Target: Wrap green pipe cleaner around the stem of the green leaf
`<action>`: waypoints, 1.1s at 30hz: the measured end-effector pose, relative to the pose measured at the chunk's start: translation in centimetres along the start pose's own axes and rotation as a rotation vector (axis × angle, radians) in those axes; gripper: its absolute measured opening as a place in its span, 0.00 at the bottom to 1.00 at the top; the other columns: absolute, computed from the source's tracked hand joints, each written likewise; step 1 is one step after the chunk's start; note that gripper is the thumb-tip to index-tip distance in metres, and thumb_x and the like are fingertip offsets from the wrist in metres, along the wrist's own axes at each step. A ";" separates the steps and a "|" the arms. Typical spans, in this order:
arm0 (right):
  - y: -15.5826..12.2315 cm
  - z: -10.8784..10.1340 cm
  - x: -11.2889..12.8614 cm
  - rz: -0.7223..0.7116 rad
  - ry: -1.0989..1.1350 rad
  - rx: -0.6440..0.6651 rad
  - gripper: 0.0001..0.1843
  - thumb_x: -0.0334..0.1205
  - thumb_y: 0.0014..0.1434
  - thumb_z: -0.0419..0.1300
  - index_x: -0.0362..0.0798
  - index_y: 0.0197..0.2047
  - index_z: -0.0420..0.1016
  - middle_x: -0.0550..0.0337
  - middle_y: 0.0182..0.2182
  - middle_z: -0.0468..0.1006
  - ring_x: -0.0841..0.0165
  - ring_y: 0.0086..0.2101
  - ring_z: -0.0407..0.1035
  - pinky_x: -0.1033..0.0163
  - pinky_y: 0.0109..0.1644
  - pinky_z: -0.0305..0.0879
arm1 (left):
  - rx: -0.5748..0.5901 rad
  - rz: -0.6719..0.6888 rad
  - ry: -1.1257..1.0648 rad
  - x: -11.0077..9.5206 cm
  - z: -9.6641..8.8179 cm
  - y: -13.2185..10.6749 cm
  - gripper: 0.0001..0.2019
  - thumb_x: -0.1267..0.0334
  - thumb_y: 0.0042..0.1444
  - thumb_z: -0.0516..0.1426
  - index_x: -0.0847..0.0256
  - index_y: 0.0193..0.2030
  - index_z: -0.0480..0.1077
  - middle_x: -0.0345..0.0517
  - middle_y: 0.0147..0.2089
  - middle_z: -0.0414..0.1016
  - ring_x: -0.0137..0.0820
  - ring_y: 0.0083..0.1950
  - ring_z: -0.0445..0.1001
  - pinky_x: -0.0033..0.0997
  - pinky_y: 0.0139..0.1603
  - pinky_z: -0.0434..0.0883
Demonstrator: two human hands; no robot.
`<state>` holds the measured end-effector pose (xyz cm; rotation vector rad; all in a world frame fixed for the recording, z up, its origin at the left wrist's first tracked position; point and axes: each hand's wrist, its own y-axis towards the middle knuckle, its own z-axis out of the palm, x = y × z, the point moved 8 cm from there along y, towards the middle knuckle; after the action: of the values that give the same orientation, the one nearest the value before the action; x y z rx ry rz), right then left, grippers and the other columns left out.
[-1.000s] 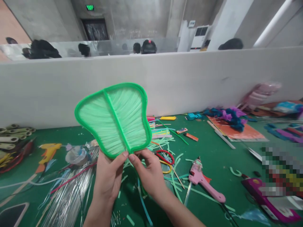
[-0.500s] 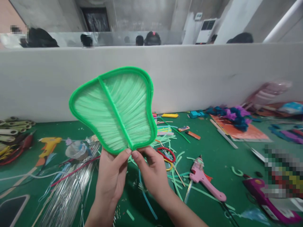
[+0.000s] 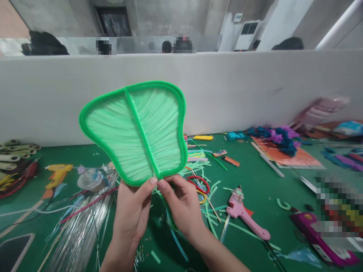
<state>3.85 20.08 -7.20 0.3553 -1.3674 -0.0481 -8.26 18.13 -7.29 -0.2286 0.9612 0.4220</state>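
A green fan-shaped leaf [image 3: 113, 132] with a fuzzy green rim and a centre rib is held up above the table, its broad end at the top. My left hand [image 3: 133, 211] pinches its lower edge just left of the rib's base. On the other side of the base, my right hand [image 3: 181, 204] grips it between thumb and fingers. Both thumbs lie close together at the foot of the rib. Part of a green stem shows below, beside my right hand. Behind that hand lie scissors [image 3: 200, 183] with red and yellow handles.
On the green table are a pink glue gun [image 3: 246, 215], a yellow glue gun [image 3: 58, 173], a bundle of silvery wires [image 3: 82, 234], a magenta tool [image 3: 317, 234] and many cut green strips. A phone [image 3: 15, 249] lies front left. A white partition [image 3: 241, 87] stands behind; several heads show beyond it.
The leaf has turned slightly in my hands, the top of its rib shifting right and its left lobe moving a little left. A green stem now shows below my hands.
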 end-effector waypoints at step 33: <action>-0.1 0.9 -1.6 0.013 -0.044 0.010 0.10 0.43 0.62 0.61 0.46 0.33 0.78 0.60 0.29 0.76 0.67 0.32 0.69 0.63 0.38 0.64 | -0.015 0.041 0.026 0.1 -0.9 1.1 0.33 0.71 0.41 0.72 0.59 0.58 0.74 0.49 0.48 0.83 0.42 0.51 0.80 0.39 0.55 0.76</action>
<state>2.69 20.14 -8.64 0.3549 -1.4134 -0.0384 -9.37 18.84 -7.88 -0.2285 0.9903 0.4646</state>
